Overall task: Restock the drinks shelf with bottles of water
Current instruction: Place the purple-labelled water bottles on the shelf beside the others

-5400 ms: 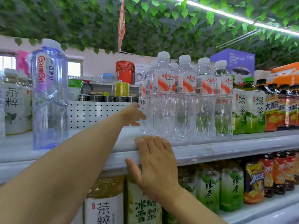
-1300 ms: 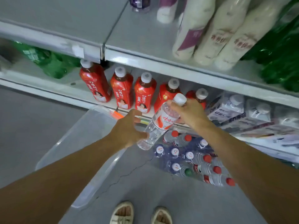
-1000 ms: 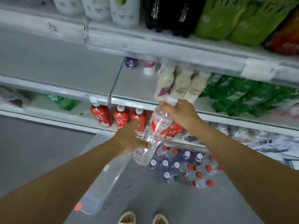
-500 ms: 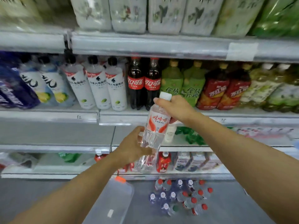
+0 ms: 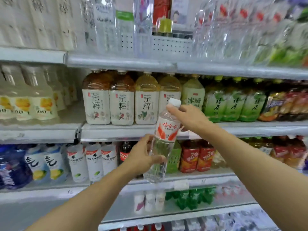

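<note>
Now the left hand [image 5: 143,157] grips the water bottle [image 5: 164,140] low, right hand [image 5: 188,119] fingers pinching its neck, mid-air before the tea shelf — best carried upright toward the top shelf [image 5: 120,63] gap.

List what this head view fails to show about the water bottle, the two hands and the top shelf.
- Water bottle: lower body partly covered by the left hand; small label print unreadable.
- Right hand: its fingers sit behind the bottle's neck, so the exact grip is hidden.
- Top shelf: bottles there are motion-blurred and cut off by the upper edge; free space cannot be judged.
</note>
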`<control>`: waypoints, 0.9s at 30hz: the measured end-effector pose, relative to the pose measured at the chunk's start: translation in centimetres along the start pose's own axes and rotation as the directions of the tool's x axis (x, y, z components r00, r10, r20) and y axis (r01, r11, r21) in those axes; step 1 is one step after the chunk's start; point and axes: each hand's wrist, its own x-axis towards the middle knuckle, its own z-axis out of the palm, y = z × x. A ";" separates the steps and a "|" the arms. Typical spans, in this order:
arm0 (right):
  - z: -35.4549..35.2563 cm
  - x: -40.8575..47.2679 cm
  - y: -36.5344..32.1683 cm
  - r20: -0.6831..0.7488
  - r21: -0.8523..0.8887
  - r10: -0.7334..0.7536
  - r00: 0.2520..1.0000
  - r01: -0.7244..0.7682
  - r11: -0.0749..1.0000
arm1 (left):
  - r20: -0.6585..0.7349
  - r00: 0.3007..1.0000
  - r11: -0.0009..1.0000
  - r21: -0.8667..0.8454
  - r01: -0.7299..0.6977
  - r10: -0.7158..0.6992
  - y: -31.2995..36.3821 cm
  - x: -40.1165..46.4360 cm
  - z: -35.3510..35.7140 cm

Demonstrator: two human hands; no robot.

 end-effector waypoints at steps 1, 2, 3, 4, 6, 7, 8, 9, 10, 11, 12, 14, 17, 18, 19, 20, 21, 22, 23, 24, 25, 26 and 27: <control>-1.2 0.0 -0.6 -0.018 0.008 -0.010 1.000 0.010 1.000 | -0.008 1.000 1.000 -0.005 -0.027 0.027 1.3 0.5 -0.2; -2.3 0.0 -1.2 -0.040 0.029 -0.011 0.999 0.012 1.000 | -0.019 0.999 0.999 -0.015 -0.045 0.045 2.4 0.9 -0.4; -3.5 0.0 -1.8 -0.076 0.050 -0.021 0.997 0.025 0.998 | -0.033 0.997 0.997 -0.025 -0.067 0.066 3.5 1.3 -0.5; -4.6 0.0 -2.4 -0.113 0.055 -0.039 0.993 0.045 0.997 | -0.044 0.995 0.996 -0.031 -0.089 0.088 4.7 1.8 -0.6; -6.9 0.2 -3.2 -0.190 0.021 -0.075 0.979 0.080 0.997 | -0.059 0.991 0.991 -0.043 -0.126 0.123 6.8 2.5 -0.9; -7.9 0.3 -3.3 -0.227 -0.009 -0.090 0.970 0.090 0.996 | -0.062 0.988 0.988 -0.048 -0.144 0.141 7.9 2.8 -1.0; -8.9 0.3 -3.5 -0.253 -0.036 -0.094 0.963 0.088 0.995 | -0.068 0.985 0.986 -0.051 -0.161 0.158 8.9 3.2 -1.2; -9.7 0.4 -3.5 -0.268 -0.054 -0.099 0.958 0.087 0.995 | -0.075 0.982 0.983 -0.057 -0.175 0.170 9.9 3.4 -1.3; -10.4 0.5 -3.4 -0.272 -0.072 -0.100 0.957 0.084 0.994 | -0.086 0.980 0.981 -0.064 -0.184 0.179 10.9 3.7 -1.5; -10.9 0.8 -3.3 -0.276 -0.099 -0.105 0.956 0.081 0.992 | -0.097 0.977 0.979 -0.063 -0.195 0.189 11.9 3.9 -1.7; -11.3 1.1 -3.2 -0.276 -0.130 -0.112 0.955 0.078 0.988 | -0.107 0.973 0.976 -0.052 -0.211 0.204 12.8 4.3 -1.9; -11.8 2.1 -2.8 -0.274 -0.174 -0.124 0.954 0.078 0.982 | -0.129 0.964 0.971 -0.019 -0.239 0.234 14.6 5.1 -2.3; -12.4 4.2 -1.9 -0.265 -0.246 -0.147 0.953 0.080 0.966 | -0.153 0.951 0.963 0.008 -0.270 0.268 17.0 6.5 -3.0; -12.6 5.0 -1.6 -0.257 -0.271 -0.159 0.953 0.087 0.959 | -0.163 0.949 0.962 0.008 -0.272 0.270 17.8 7.1 -3.2; -12.8 5.7 -1.2 -0.247 -0.281 -0.173 0.953 0.100 0.954 | -0.175 0.947 0.962 -0.004 -0.274 0.269 18.7 7.7 -3.6; -12.9 6.5 -0.9 -0.238 -0.284 -0.191 0.952 0.120 0.951 | -0.189 0.945 0.961 -0.023 -0.277 0.268 19.7 8.4 -3.9; -13.1 7.3 -0.6 -0.230 -0.291 -0.213 0.950 0.142 0.946 | -0.209 0.940 0.959 -0.040 -0.282 0.268 20.7 9.1 -4.2; -13.2 8.1 -0.3 -0.218 -0.311 -0.237 0.947 0.163 0.936 | -0.237 0.932 0.956 -0.044 -0.291 0.273 21.8 9.9 -4.5; -13.4 8.9 0.0 -0.204 -0.336 -0.263 0.943 0.185 0.924 | -0.269 0.921 0.953 -0.035 -0.302 0.282 22.9 10.7 -4.8; -13.6 9.8 0.2 -0.189 -0.361 -0.291 0.938 0.210 0.909 | -0.301 0.908 0.949 -0.029 -0.315 0.292 24.0 11.6 -5.0; -13.7 10.6 0.4 -0.174 -0.380 -0.318 0.932 0.234 0.895 | -0.331 0.895 0.944 -0.035 -0.328 0.299 25.0 12.5 -5.2; -13.8 11.4 0.6 -0.162 -0.393 -0.344 0.925 0.259 0.882 | -0.354 0.885 0.939 -0.046 -0.340 0.303 25.9 13.5 -5.3; -13.9 12.1 0.8 -0.155 -0.397 -0.367 0.917 0.282 0.873 | -0.374 0.875 0.936 -0.051 -0.349 0.306 26.7 14.5 -5.4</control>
